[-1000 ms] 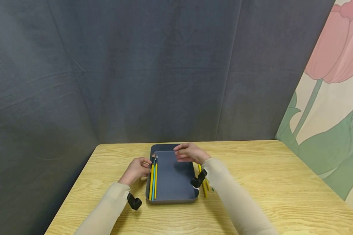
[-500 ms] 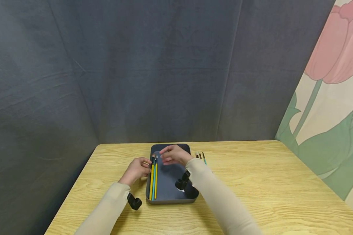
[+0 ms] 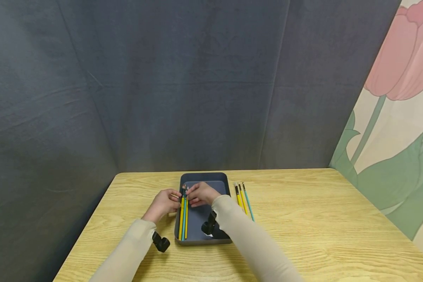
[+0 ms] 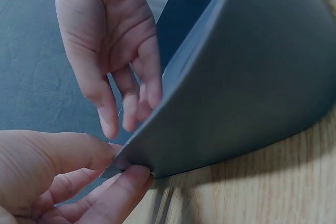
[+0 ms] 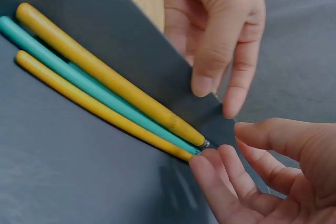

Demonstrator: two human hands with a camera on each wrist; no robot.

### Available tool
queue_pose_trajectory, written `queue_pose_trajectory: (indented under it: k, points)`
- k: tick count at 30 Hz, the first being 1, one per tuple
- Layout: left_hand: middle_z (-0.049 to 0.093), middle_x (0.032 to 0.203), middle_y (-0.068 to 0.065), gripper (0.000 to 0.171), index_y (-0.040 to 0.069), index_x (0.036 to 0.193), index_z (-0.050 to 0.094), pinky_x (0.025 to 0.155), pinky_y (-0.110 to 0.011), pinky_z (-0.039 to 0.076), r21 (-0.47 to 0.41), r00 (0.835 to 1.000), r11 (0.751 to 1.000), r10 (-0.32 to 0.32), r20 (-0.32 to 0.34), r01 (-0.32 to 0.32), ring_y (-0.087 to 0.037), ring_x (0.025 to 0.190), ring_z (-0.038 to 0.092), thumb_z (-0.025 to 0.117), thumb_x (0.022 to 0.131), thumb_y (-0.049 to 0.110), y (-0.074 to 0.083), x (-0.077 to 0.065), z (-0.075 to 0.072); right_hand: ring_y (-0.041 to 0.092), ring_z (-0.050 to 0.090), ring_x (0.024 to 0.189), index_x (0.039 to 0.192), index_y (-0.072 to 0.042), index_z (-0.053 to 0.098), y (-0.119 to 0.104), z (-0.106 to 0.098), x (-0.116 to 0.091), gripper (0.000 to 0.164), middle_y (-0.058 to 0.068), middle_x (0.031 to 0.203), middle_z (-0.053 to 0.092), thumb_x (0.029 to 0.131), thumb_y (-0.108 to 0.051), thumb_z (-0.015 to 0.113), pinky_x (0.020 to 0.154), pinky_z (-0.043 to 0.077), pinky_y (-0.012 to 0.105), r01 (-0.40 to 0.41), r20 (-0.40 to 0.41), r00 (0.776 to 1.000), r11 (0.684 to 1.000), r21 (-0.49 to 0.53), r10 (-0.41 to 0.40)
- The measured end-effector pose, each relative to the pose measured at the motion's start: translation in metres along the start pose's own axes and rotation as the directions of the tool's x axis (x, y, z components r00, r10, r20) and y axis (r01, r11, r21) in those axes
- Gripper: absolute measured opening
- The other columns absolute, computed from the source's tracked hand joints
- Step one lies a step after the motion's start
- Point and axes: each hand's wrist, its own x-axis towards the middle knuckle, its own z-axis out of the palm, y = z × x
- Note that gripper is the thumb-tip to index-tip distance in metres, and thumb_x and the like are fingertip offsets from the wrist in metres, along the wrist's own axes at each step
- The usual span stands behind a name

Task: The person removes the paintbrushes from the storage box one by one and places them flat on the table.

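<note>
- Head view: three paintbrushes are lying in the grey tray (image 3: 196,226), along its nine o'clock wall, bristles pointing to twelve: a thick yellow brush (image 3: 181,224), a turquoise brush (image 3: 184,224), a thin yellow brush (image 3: 187,219). The left hand (image 3: 165,203) is resting at the tray's nine o'clock side; the right hand (image 3: 201,194) is hanging over the tray, near the bristle ends. At three o'clock, outside, more brushes (image 3: 243,199) are lying on the wooden table (image 3: 303,219), partly behind the right sleeve (image 3: 253,241).
- Left wrist view: the left hand is pinching the tray's rim between thumb and finger, at seven o'clock; the smooth outer wall, which the head view is hiding, is showing here.
- Right wrist view: this one is showing glossy paint and rounded handle tips at ten o'clock. Turquoise is lying between the two yellows, thick yellow nearest the wall. The right hand's fingers are bending loosely, thumb apart, beside the metal collars; whether they are touching, I cannot tell.
</note>
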Motion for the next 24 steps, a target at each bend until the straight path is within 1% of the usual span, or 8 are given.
queue_pose_trajectory:
  k: [6,9,15,19,24]
  points:
    - [0.06,0.102,-0.019,0.032,-0.004,0.114,0.062,0.07,-0.035,0.059,0.007,1.0,1.0,-0.001,0.005,0.001,-0.022,0.082,0.063,0.065,0.083,-0.01,0.001,-0.002,0.0,0.012,0.06,0.062,0.102,0.005,0.066,0.005,0.007,0.005,0.016,0.013,0.088,0.069,0.087,0.002,0.065,0.077,0.059,0.038,-0.013,-0.03,0.999,0.999,-0.051,0.011]
    - [0.06,0.101,-0.019,0.032,-0.004,0.114,0.062,0.07,-0.035,0.059,0.003,1.0,1.0,-0.003,0.004,0.003,-0.021,0.081,0.063,0.065,0.083,-0.01,0.001,-0.002,0.0,0.012,0.06,0.061,0.1,0.005,0.066,0.006,0.011,0.005,0.014,0.01,0.083,0.067,0.086,0.002,0.066,0.075,0.06,0.038,-0.021,-0.045,0.999,0.997,-0.081,0.017]
    - [0.06,0.099,-0.018,0.033,-0.003,0.114,0.063,0.069,-0.034,0.059,0.002,1.0,1.0,-0.004,0.0,0.004,-0.021,0.08,0.062,0.065,0.082,-0.01,0.001,-0.001,0.0,0.013,0.057,0.058,0.097,0.006,0.066,0.008,0.013,0.007,0.014,0.006,0.072,0.061,0.083,0.007,0.065,0.072,0.06,0.037,-0.042,-0.083,0.996,0.996,-0.076,0.035]
    - [0.06,0.1,-0.017,0.032,-0.003,0.114,0.063,0.069,-0.034,0.059,0.005,1.0,1.0,-0.004,0.001,0.004,-0.021,0.08,0.062,0.065,0.083,-0.01,0.002,-0.001,0.0,0.012,0.055,0.058,0.097,0.007,0.066,0.008,0.015,0.008,0.014,0.005,0.071,0.059,0.083,0.008,0.064,0.072,0.06,0.037,-0.047,-0.106,0.994,0.996,-0.076,0.039]
    - [0.059,0.101,-0.018,0.032,-0.003,0.115,0.062,0.07,-0.035,0.059,0.005,1.0,1.0,-0.006,0.008,0.006,-0.022,0.081,0.062,0.064,0.083,-0.01,0.002,-0.002,0.0,0.013,0.054,0.058,0.099,0.009,0.066,0.008,0.018,0.009,0.018,0.005,0.071,0.059,0.081,0.011,0.066,0.071,0.06,0.037,-0.052,-0.129,0.991,0.993,-0.105,0.038]
